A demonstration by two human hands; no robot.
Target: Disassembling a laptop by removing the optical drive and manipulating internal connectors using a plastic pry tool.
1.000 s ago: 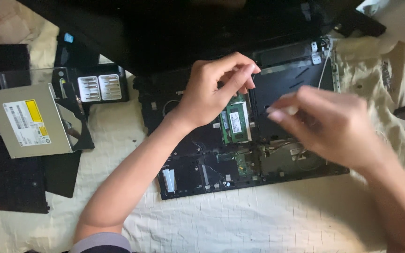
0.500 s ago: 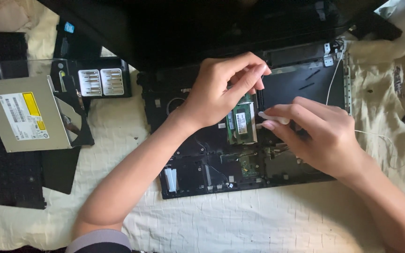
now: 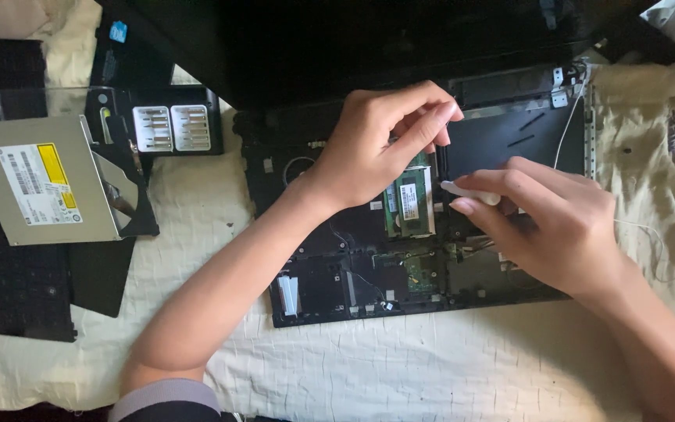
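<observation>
Right now both hands are down over the opened laptop base [image 3: 330, 289], which lies on a pale, wrinkled cloth [image 3: 400, 367] with its dark innards showing. The left hand [image 3: 376, 148] reaches in from the lower left, its fingers curled together and pinching at the top edge of the green memory module [image 3: 409, 202], just where the module meets a black bar in the chassis; what exactly sits between those fingertips I cannot tell. The right hand [image 3: 556, 227] comes in from the right, closed around a small white tool [image 3: 462, 190] whose tip points left toward the module's right edge and stands just beside it, though whether it touches is hard to make out. The module itself sits in its slot near the middle of the base, between the two hands. Behind them the laptop's dark lid [image 3: 337, 39] stands open toward the top of the view. Off to the left, well apart from the hands, a silver optical drive [image 3: 41, 184] lies on the cloth with a black keyboard [image 3: 5, 266] under its left side, and a small case of screwdriver bits [image 3: 172, 127] sits just beyond it.
</observation>
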